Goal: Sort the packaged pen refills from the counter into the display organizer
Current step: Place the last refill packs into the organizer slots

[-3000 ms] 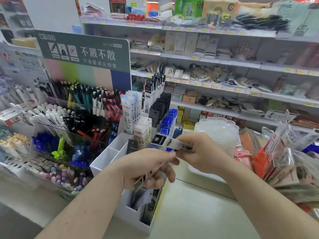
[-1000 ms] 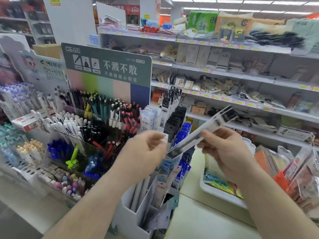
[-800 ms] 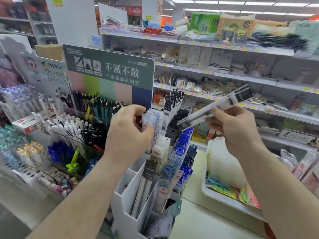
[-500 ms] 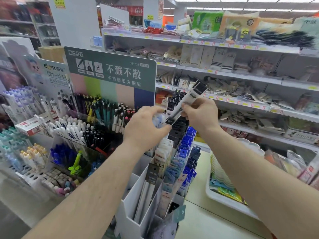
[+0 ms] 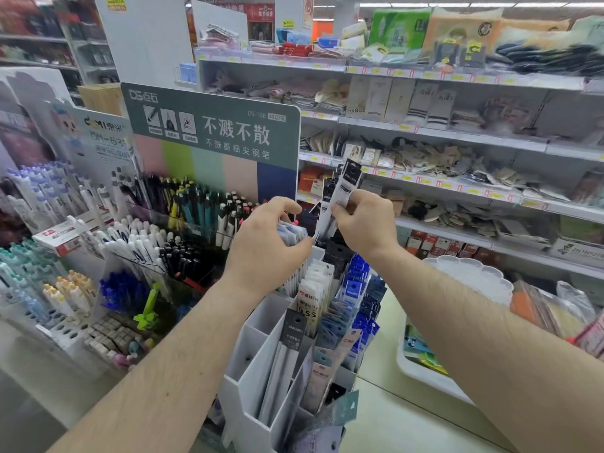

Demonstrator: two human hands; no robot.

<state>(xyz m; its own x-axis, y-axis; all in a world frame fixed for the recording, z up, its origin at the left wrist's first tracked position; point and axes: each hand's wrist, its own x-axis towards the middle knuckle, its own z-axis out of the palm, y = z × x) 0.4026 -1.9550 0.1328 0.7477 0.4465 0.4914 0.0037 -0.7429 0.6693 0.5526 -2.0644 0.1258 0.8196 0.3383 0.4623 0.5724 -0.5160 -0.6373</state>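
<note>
Your right hand (image 5: 361, 223) is pinching a long clear refill packet with a black header card (image 5: 340, 197), lowering it near-upright into the back row of the white tiered display organizer (image 5: 261, 348). Your left hand (image 5: 266, 246) is curling over pale-blue packets (image 5: 292, 232), holding them aside. If that gap is closing, you're risking the packet's tip snagging and buckling, or landing among the wrong refills.

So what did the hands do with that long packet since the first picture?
The right hand carried the refill packet up from in front of the chest to the back of the white organizer, turning it from flat to nearly upright. The left hand left the lower front slot and now parts the pale blue packets. The right fingers pinch the packet throughout.
</note>
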